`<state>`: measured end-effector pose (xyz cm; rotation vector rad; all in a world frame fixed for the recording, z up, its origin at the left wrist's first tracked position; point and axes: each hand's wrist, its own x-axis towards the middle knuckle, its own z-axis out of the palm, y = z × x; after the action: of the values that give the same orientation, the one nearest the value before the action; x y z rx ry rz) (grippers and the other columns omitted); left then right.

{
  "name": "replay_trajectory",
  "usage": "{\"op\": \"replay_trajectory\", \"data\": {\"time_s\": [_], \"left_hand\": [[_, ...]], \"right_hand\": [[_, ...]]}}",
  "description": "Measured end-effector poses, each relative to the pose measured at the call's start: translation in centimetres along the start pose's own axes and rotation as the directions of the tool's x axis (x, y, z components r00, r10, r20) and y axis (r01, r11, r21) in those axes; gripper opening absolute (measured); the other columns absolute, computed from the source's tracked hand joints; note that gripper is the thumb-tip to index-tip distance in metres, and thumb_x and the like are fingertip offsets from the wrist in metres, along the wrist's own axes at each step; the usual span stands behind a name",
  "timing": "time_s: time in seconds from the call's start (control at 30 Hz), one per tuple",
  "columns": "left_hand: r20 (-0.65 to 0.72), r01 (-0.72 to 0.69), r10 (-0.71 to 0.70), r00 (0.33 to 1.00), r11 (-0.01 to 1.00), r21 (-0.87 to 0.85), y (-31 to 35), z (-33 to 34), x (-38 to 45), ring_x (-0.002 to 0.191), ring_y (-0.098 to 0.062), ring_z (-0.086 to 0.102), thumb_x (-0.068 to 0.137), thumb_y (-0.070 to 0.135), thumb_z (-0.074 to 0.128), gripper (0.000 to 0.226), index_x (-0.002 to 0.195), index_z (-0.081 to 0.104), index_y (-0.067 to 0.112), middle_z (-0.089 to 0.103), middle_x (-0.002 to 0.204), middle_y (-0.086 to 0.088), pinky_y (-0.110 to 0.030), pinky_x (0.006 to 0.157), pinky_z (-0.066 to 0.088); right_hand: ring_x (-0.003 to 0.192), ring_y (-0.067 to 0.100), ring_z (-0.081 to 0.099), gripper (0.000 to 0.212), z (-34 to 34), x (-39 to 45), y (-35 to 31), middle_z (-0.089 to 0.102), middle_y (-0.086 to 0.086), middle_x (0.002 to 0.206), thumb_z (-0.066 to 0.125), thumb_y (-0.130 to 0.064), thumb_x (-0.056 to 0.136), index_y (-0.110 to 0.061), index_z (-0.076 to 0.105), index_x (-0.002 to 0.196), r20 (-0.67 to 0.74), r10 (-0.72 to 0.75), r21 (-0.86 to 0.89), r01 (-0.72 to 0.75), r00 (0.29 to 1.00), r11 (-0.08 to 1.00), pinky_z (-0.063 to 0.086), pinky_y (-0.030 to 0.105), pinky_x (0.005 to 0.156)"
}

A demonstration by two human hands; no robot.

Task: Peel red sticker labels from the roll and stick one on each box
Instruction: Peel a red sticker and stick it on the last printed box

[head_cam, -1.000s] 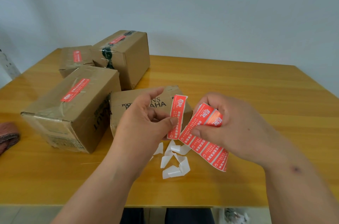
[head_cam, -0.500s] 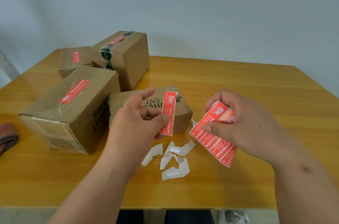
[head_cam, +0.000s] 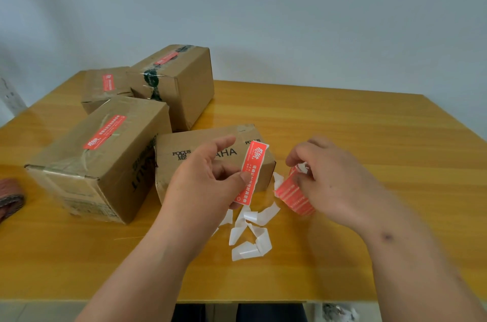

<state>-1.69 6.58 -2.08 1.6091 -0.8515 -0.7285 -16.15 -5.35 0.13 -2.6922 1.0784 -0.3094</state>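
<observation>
Sticker (head_cam: 252,172) pinched in left hand (head_cam: 208,184), over unlabelled box (head_cam: 184,147).
Right hand (head_cam: 334,184) at 3 o'clock grips label roll (head_cam: 295,196); 3 boxes at 10 o'clock labelled.

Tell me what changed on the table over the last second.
The left hand carried the peeled sticker away from the roll, over the unlabeled box. The right hand turned the roll and lowered it toward the table. Both grips, the three labeled boxes and the backing scraps stayed as they were.
</observation>
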Motion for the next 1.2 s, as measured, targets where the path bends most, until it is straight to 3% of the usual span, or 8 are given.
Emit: {"op": "replay_trajectory", "data": {"time_s": [0.2, 0.33, 0.47, 0.6, 0.8, 0.9, 1.03, 1.2], "left_hand": [[0.017, -0.005, 0.005, 1.0, 0.999, 0.031, 0.1, 0.2, 0.0, 0.067, -0.006, 0.07, 0.088, 0.018, 0.067, 0.059, 0.139, 0.042, 0.036, 0.075, 0.079, 0.01, -0.017, 0.059, 0.053], [0.031, -0.007, 0.006, 0.999, 0.999, 0.034, 0.0, 0.3, 0.0, 0.066, -0.007, 0.07, 0.088, 0.018, 0.067, 0.057, 0.137, 0.044, 0.035, 0.075, 0.079, 0.01, -0.02, 0.061, 0.053], [0.063, 0.016, -0.016, 0.998, 1.0, -0.006, 0.2, 0.2, 0.0, 0.064, -0.006, 0.069, 0.088, 0.018, 0.068, 0.052, 0.132, 0.047, 0.035, 0.076, 0.079, 0.008, -0.016, 0.058, 0.051], [0.109, 0.04, -0.033, 0.993, 0.997, -0.061, 0.4, 0.3, 0.0, 0.061, -0.007, 0.067, 0.086, 0.013, 0.069, 0.051, 0.129, 0.05, 0.034, 0.075, 0.077, 0.002, -0.016, 0.057, 0.049], [0.14, 0.037, -0.029, 0.99, 0.998, -0.055, 0.8, -0.2, -0.6, 0.065, -0.008, 0.069, 0.085, 0.017, 0.069, 0.044, 0.121, 0.053, 0.037, 0.075, 0.078, 0.004, -0.018, 0.061, 0.052], [0.123, 0.04, -0.033, 0.992, 0.998, -0.05, 0.9, -0.6, -0.6, 0.068, -0.009, 0.071, 0.085, 0.018, 0.069, 0.04, 0.118, 0.056, 0.037, 0.074, 0.077, 0.004, -0.018, 0.063, 0.052], [0.129, 0.018, -0.014, 0.992, 0.999, -0.032, 1.3, -0.7, -1.0, 0.067, -0.007, 0.07, 0.085, 0.018, 0.069, 0.037, 0.114, 0.057, 0.038, 0.074, 0.076, 0.006, -0.018, 0.064, 0.053], [0.149, 0.002, -0.002, 0.989, 1.0, 0.002, 1.5, -0.7, -1.4, 0.069, -0.008, 0.071, 0.085, 0.019, 0.069, 0.037, 0.114, 0.056, 0.039, 0.074, 0.077, 0.007, -0.021, 0.068, 0.056]], "right_hand": [[0.09, 0.01, 0.055, 0.026, -0.1, 0.5, 0.4, 0.053, -0.012, 0.097, 0.057, -0.005, 0.087, -0.025, 0.061, 0.103, -0.077, -0.046, 0.048, 0.05, 0.996, 0.998, 0.043, 0.021, 0.076], [0.084, 0.002, 0.055, 0.014, -0.3, 0.5, 0.7, 0.055, -0.017, 0.091, 0.062, -0.013, 0.088, -0.027, 0.063, 0.091, -0.181, -0.022, 0.133, 0.047, 0.983, 0.99, 0.038, 0.005, 0.068], [0.089, -0.007, 0.052, 0.008, -1.1, -0.1, -0.1, 0.059, -0.018, 0.089, 0.065, -0.023, 0.086, -0.03, 0.062, 0.09, -0.246, 0.004, 0.295, 0.071, 0.969, 0.953, 0.035, 0.0, 0.068], [0.086, -0.005, 0.057, 0.019, -1.3, -0.4, -1.4, 0.064, -0.017, 0.091, 0.064, -0.033, 0.084, -0.037, 0.061, 0.103, -0.103, 0.026, 0.525, 0.032, 0.994, 0.85, 0.042, 0.005, 0.069], [0.069, 0.006, 0.064, 0.014, -1.0, -0.4, -1.8, 0.071, -0.009, 0.077, 0.065, -0.015, 0.087, -0.029, 0.066, 0.084, -0.12, 0.093, 0.673, 0.012, 0.988, 0.739, 0.049, 0.021, 0.063], [0.072, 0.01, 0.065, 0.016, -1.0, -0.6, -2.0, 0.07, -0.008, 0.076, 0.065, -0.014, 0.086, -0.028, 0.061, 0.092, -0.107, 0.077, 0.696, 0.019, 0.991, 0.718, 0.049, 0.025, 0.068], [0.069, 0.01, 0.062, 0.017, -1.0, -0.8, -2.0, 0.068, -0.007, 0.078, 0.062, -0.015, 0.087, -0.029, 0.057, 0.096, -0.124, 0.069, 0.687, 0.035, 0.99, 0.726, 0.046, 0.014, 0.059], [0.065, 0.016, 0.059, 0.024, -1.0, -1.0, -2.2, 0.068, -0.004, 0.074, 0.06, -0.006, 0.086, -0.028, 0.055, 0.092, -0.13, 0.049, 0.719, 0.06, 0.99, 0.692, 0.046, 0.023, 0.057]]}}
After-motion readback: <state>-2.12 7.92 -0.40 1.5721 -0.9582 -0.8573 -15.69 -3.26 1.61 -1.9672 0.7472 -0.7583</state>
